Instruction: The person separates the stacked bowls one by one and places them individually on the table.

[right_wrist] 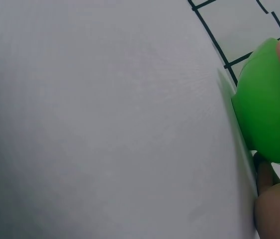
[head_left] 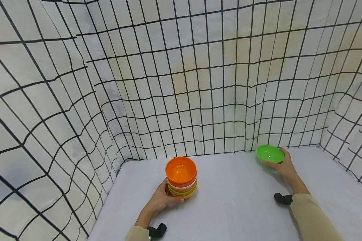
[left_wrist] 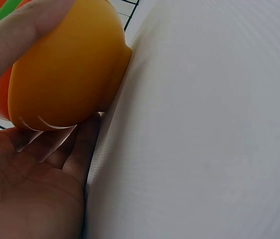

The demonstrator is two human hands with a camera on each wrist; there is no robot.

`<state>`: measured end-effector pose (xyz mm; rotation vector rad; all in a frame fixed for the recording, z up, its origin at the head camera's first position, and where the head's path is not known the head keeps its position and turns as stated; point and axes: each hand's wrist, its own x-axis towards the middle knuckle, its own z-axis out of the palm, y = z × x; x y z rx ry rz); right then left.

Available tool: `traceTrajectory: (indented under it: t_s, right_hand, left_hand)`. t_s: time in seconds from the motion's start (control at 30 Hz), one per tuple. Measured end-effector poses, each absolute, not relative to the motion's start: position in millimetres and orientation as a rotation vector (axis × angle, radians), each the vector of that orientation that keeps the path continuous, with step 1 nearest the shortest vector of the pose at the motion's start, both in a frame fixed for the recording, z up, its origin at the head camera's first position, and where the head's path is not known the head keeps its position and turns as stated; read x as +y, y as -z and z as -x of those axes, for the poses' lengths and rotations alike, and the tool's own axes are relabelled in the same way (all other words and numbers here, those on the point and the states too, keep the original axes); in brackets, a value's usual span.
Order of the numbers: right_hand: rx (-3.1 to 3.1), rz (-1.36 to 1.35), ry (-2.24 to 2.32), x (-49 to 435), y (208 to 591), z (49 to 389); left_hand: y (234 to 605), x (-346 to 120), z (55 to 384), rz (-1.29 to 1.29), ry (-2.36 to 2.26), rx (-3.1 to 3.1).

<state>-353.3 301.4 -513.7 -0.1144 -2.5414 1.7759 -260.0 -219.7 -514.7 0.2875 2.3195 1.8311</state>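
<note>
A stack of nested bowls (head_left: pixel 181 170) stands upright on the white table, orange on top, with white, green and yellow-orange rims lower down. My left hand (head_left: pixel 163 198) holds the stack low on its left and near side. In the left wrist view, the thumb (left_wrist: pixel 28 32) lies along the yellow-orange bottom bowl (left_wrist: pixel 70 64), with the other fingers on its opposite side. Far to the right, my right hand (head_left: pixel 283 166) grips a green bowl (head_left: pixel 269 153) by its right side, thumb at the near side. The right wrist view shows the green bowl (right_wrist: pixel 266 107) upright at the table surface.
The white table (head_left: pixel 223 201) extends between the two hands. White walls with a black grid (head_left: pixel 199 83) enclose its back and sides, and the green bowl is close to the back wall. A black wrist device (head_left: pixel 283 198) sits at each sleeve.
</note>
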Motion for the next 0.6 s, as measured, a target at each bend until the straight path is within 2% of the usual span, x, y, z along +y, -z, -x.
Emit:
traceTrajectory:
  t_s: [0.37, 0.6]
  right_hand:
    - [-2.479, 0.136, -1.795, 303.8, 516.5, 354.0]
    - [-2.381, 0.268, -1.860, 304.4, 520.9, 351.4]
  left_hand:
    - [514.1, -219.6, 260.4, -0.283, -1.830, 2.325]
    - [516.1, -219.5, 260.4, -0.277, -1.831, 2.317]
